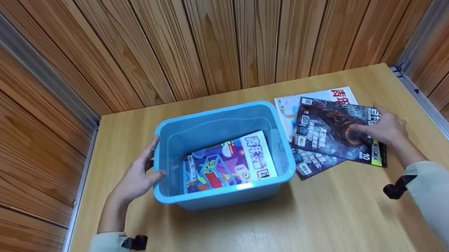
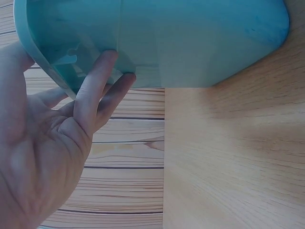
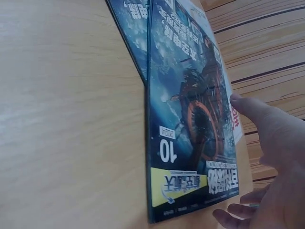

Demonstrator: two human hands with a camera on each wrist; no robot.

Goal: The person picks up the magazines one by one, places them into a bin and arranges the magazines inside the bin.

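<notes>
A blue plastic bin (image 1: 283, 143) stands mid-table with a colourful magazine (image 1: 228, 163) lying flat inside. My left hand (image 1: 141, 170) is at the bin's left wall, and its straight fingers (image 2: 97, 81) touch the rim of the bin (image 2: 190, 38). To the right of the bin, a dark magazine (image 1: 328, 127) tops a small pile, over another dark one (image 1: 309, 164) and a white one (image 1: 319, 97). My right hand (image 1: 371, 125) rests on the top magazine's right edge. Its thumb (image 3: 248, 107) reaches over the dark magazine (image 3: 190, 109), and the fingers lie loosely off the near corner.
The light wooden table (image 1: 242, 240) is boxed in by wood-panelled walls at the back and both sides, with metal rails along the left and right edges. The near half of the table holds only my forearms in pale sleeves.
</notes>
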